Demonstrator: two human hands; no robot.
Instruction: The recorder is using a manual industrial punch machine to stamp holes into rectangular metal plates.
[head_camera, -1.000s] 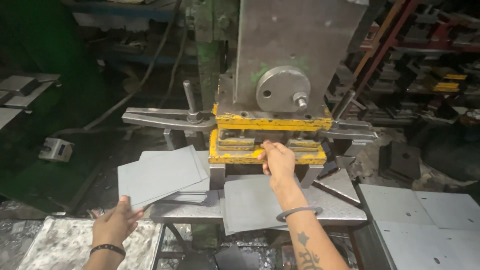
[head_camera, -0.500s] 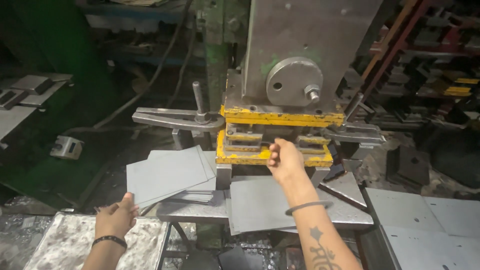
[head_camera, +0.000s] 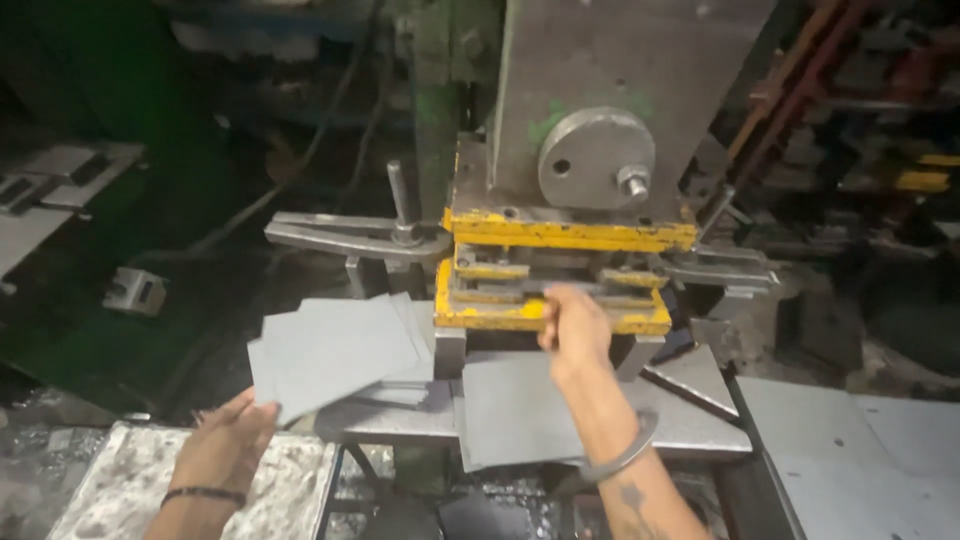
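Note:
My left hand (head_camera: 228, 440) grips the near corner of a grey metal sheet (head_camera: 330, 350) that rests on a small stack of similar sheets left of the press. My right hand (head_camera: 574, 325) reaches forward with its fingers at the yellow die block (head_camera: 540, 310) of the press; whether it holds anything there is hidden. A second grey sheet (head_camera: 515, 410) lies flat on the press table under my right forearm. A metal bangle sits on that forearm.
The grey press body with a round disc (head_camera: 596, 158) rises behind the die. A clamp arm (head_camera: 350, 235) extends left. More grey sheets (head_camera: 850, 440) lie at the right, a worn metal tray (head_camera: 130, 480) at lower left, racks behind.
The view has shifted closer to the press. My left hand moved up to the corner of the sheet on the left stack. My right hand stays at the yellow die.

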